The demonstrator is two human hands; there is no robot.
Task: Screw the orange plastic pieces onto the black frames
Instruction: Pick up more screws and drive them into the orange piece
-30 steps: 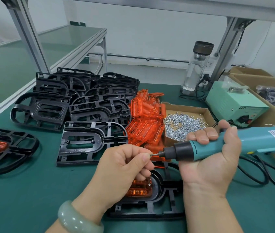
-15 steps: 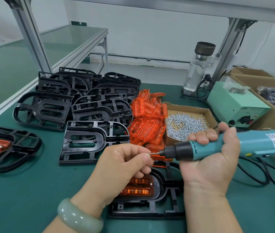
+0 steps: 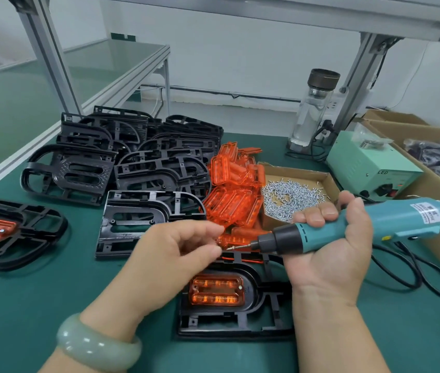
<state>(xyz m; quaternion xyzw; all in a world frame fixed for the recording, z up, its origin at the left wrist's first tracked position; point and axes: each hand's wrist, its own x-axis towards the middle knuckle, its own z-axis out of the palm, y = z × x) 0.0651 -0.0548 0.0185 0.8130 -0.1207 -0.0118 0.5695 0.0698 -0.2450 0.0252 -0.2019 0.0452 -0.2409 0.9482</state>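
1. Step in hand, as judged: loading a screw onto the driver before fastening. The right hand (image 3: 331, 246) has its fingers curled round the barrel of the electric screwdriver (image 3: 361, 224), which is held roughly level above the bench with its bit pointing left. A small screw (image 3: 231, 248) sits at the bit tip
2. The left hand (image 3: 175, 254) has loosely curled fingers with the thumb above them. The fingertips are just beside the screw, but blur hides whether they pinch it
3. The work frame (image 3: 229, 319) lies flat on the green mat (image 3: 52, 305) beneath both hands. An orange piece (image 3: 217, 290) is seated in its oval recess. One bright screw head shows at the piece's right end, and none can be made out at its left end
4. Next move, as judged: swing the driver upright and bring the loaded screw down square into the unfilled hole. The screw must stay on the bit, and the frame should be steadied against turning
5. The shallow cardboard tray (image 3: 323, 179) beside the driver holds a loose heap of silver screws (image 3: 288, 196)
6. The large cardboard box (image 3: 428, 184) on the right holds dark bagged items (image 3: 439, 157), which cannot be identified
7. The glass bottle (image 3: 313, 109) with a dark lid stands at the back of the bench, and its contents cannot be told
8. Uncontained stock: the pile of orange pieces (image 3: 235, 184) lies just beside the tray, with the stacked black frames (image 3: 143, 157) to its left
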